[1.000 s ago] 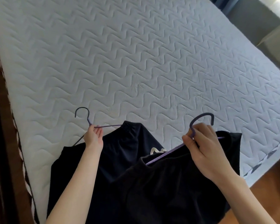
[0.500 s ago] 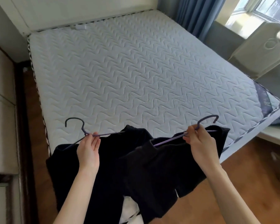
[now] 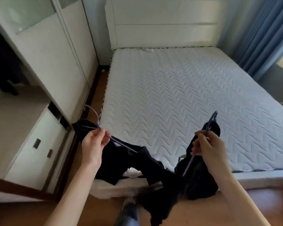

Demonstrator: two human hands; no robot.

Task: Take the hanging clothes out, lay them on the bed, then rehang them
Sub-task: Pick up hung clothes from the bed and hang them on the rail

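Note:
My left hand grips a purple hanger by its neck, with a black garment draped from it over the bed's near left corner. My right hand holds a second purple hanger that carries another black garment, hanging down past the foot of the bed. Both garments are off the quilted white mattress, held in the air in front of it. The hanger hooks point up and away from me.
A white wardrobe stands on the left with a dark open section and drawers below. A white headboard is at the far end, blue curtains at the right. My foot stands on the wooden floor.
Both hands have lifted the hangers and clothes off the mattress and pulled them back toward the foot of the bed. The view has swung up and left, showing the wardrobe.

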